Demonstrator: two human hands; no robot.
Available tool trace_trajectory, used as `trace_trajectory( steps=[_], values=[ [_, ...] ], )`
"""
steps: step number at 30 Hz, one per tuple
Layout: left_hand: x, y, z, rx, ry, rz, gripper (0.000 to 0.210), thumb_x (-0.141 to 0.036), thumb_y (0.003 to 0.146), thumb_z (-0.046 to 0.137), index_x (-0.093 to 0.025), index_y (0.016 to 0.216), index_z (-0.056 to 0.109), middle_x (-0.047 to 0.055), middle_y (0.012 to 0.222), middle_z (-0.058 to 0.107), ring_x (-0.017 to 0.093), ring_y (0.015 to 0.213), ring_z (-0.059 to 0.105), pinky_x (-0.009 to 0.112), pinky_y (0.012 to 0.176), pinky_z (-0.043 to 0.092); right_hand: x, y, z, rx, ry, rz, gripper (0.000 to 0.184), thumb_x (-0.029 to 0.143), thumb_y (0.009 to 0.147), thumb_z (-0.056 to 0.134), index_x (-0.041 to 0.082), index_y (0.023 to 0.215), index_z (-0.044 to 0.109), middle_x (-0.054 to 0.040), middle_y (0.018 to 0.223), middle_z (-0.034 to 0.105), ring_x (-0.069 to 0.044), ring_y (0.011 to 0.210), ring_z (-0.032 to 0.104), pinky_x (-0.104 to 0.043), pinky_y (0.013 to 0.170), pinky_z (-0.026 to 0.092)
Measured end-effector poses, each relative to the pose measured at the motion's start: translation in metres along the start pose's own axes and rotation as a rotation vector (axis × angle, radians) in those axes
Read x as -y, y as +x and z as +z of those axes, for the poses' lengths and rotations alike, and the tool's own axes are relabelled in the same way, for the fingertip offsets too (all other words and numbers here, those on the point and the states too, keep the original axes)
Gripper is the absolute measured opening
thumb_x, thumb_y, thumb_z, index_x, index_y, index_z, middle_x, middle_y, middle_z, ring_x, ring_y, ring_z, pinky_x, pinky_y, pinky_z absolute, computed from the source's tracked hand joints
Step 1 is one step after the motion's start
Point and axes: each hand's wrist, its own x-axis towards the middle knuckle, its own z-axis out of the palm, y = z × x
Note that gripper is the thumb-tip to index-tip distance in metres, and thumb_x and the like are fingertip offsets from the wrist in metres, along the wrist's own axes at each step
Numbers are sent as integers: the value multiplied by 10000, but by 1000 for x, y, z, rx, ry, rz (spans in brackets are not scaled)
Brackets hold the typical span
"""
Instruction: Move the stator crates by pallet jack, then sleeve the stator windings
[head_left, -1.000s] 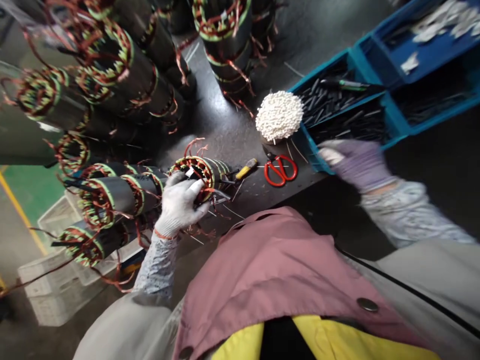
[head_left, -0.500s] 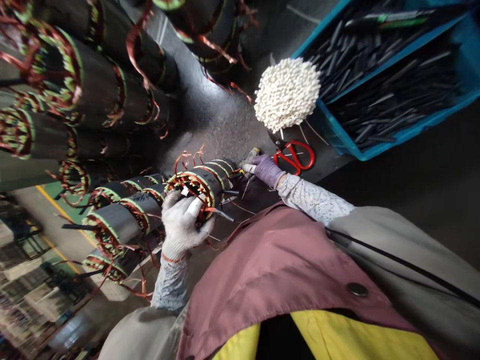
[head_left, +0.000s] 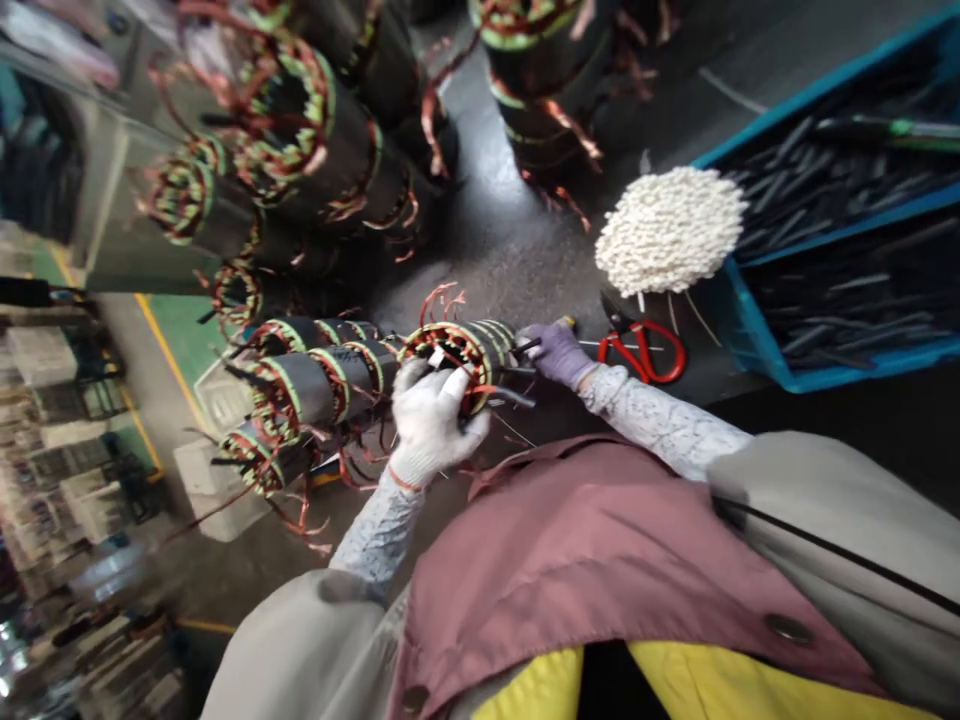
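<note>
A motor stator [head_left: 491, 345] with copper windings and green-yellow insulation lies on its side on the dark bench. My left hand [head_left: 435, 425], in a white glove, grips the rim of its open end, with fingers curled at the windings. A white tag [head_left: 436, 357] shows inside that rim. At the stator's far end my right hand [head_left: 559, 357], in a purple glove, is closed around a short black sleeve [head_left: 527, 347]; its fingertips are partly blurred. Dark lead sleeves [head_left: 514, 397] stick out from the stator's near side. Red-handled scissors [head_left: 645, 350] lie beyond my right hand.
More stators [head_left: 319, 385] lie at the left, and others [head_left: 300, 120] stand behind, with loose copper leads. A heap of small white pieces [head_left: 671, 230] sits at the right, beside a blue divided bin [head_left: 772, 335] of black tubes. Below the bench's left side is a pale crate [head_left: 217, 490].
The view has shifted, so everything appears further right. My left hand stays on the stator rim. My right hand has turned slightly and now pinches the black sleeve at the far end.
</note>
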Motion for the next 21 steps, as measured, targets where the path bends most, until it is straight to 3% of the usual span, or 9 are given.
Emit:
trace_trajectory(
  steps=[2, 4, 7, 9, 12, 15, 18, 21],
  values=[
    [-6, -3, 0, -38, -93, -35, 431, -448, 808, 584, -161, 1126, 630, 84, 909, 737, 252, 899, 688, 493, 1029, 407, -2, -14, -13, -60, -69, 28, 311, 211, 850, 528, 99, 1081, 702, -172, 1039, 721, -319, 961, 687, -451, 864, 543],
    [-4, -9, -6, -127, -235, -76, 391, -417, 879, 534, -182, 1184, 602, 85, 1023, 731, 225, 978, 677, 452, 1012, 445, 0, -40, -34, -212, -126, 6, 375, 232, 866, 508, 100, 1184, 656, -190, 1136, 691, -320, 1040, 667, -469, 913, 529],
    [6, -17, -18, -343, -267, -268, 311, -318, 944, 449, -212, 1202, 585, 79, 1142, 696, 190, 1053, 649, 380, 941, 499, 19, -86, -67, -519, -193, -229, 344, 261, 916, 479, 161, 1204, 638, -140, 1131, 699, -262, 1064, 663, -404, 949, 530],
    [11, -12, -22, -339, -138, -312, 349, -346, 922, 506, -207, 1236, 573, 93, 1173, 678, 217, 1075, 634, 387, 929, 496, 43, -104, -83, -586, -265, -453, 347, 247, 925, 475, 184, 1234, 622, -127, 1178, 676, -244, 1102, 641, -381, 960, 527],
    [8, 12, -20, -160, 78, -195, 494, -403, 871, 593, -188, 1312, 542, 143, 1229, 641, 290, 1089, 611, 443, 913, 465, 81, -102, -92, -401, -457, -704, 409, 199, 881, 509, 220, 1275, 613, -108, 1352, 575, -271, 1252, 530, -440, 1058, 452],
    [2, 39, -20, -50, 210, -123, 356, -278, 922, 497, -141, 1232, 606, 191, 1133, 662, 314, 1023, 623, 453, 839, 444, 101, -83, -89, -173, -655, -805, 474, 175, 811, 575, 188, 1284, 617, -128, 1447, 486, -320, 1313, 441, -511, 1098, 376],
    [2, 51, -29, 43, 261, -64, 322, -113, 918, 396, -114, 1059, 685, 187, 977, 689, 292, 947, 646, 410, 774, 427, 102, -71, -83, -109, -753, -815, 491, 221, 820, 599, 120, 1301, 596, -169, 1458, 464, -340, 1280, 449, -516, 1067, 382],
    [7, 55, -39, 139, 287, -45, 286, -83, 857, 447, -97, 933, 722, 169, 877, 697, 280, 862, 656, 377, 718, 414, 97, -71, -77, -136, -781, -781, 488, 280, 866, 576, 101, 1319, 571, -174, 1472, 448, -341, 1234, 475, -500, 1016, 412]
  ],
)
